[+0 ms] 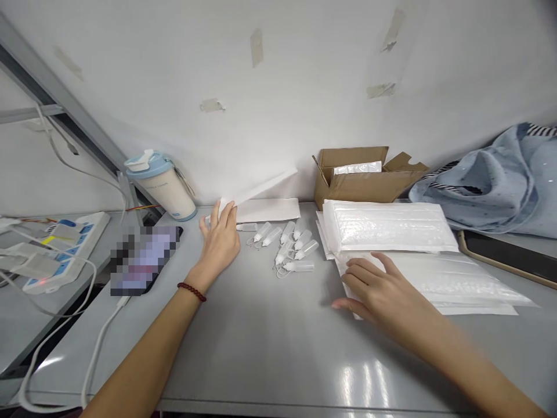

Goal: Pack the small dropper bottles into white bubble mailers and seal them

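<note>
My left hand [220,237] reaches to the back of the table, fingers spread and stretched out. Its fingertips touch the near end of a thin white envelope [265,184], which tilts up toward the wall. Under it a flat white piece [274,210] lies along the wall. My right hand [374,288] is open, thumb apart from the fingers, over the left end of a pile of white padded envelopes [452,284]. Another padded envelope [391,226] lies behind it. Between my hands lie several small clear squeeze bottles [300,266] with white tips and looped caps.
An open cardboard box [361,187] stands against the wall. Left are a cream tumbler [167,191] with a blue lid, a charging phone [145,261] and a power strip [69,255]. Right are a light blue cloth [500,180] and a second phone [509,255].
</note>
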Motion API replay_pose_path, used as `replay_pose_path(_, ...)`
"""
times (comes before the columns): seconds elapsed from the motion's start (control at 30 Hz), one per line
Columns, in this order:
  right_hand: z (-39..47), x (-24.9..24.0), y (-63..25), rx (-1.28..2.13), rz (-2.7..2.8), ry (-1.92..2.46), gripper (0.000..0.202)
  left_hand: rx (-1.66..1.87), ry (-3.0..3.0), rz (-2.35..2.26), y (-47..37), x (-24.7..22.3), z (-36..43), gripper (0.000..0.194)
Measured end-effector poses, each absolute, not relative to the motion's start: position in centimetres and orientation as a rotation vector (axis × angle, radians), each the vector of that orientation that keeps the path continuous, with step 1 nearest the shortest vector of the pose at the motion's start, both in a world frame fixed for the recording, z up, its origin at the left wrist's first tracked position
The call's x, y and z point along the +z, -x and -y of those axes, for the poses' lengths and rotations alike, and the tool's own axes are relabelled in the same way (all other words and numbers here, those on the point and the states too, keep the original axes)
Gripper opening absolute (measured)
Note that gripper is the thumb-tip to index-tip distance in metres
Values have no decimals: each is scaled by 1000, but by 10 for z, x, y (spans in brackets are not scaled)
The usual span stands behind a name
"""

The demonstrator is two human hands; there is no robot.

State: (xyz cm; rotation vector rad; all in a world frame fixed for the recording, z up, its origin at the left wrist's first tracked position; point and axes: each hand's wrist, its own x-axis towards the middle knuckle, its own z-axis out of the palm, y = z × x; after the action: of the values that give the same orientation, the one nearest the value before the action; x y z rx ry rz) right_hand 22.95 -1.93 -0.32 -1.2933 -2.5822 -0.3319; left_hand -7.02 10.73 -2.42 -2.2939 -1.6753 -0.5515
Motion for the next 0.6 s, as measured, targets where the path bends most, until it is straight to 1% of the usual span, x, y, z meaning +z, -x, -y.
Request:
replay_pose_path(0.13,19,5,-225,-256,2485,1150,24,-738,2257,1456,60,-10,-91,62)
replay_pose_path(0.2,20,8,-221,-304,2380,1091,24,-821,2253,1245,53,-5,-80,63)
replay_pose_path(0.33,28,7,-220,-638,2207,997,43,-904,2314,818,37,3,-50,63)
replay_pose_path(0.47,44,6,-220,-1095,2195,915,52,-891,2646,452,21,8,-15,51)
replay_pose_path(0.53,50,5,-217,-1202,2171,1002,54,-915,2834,312,13,10,-3,47)
replay_pose_path(0.6,51,5,-214,-1185,2095,1173,46,-928,2977,251,8,12,3,48)
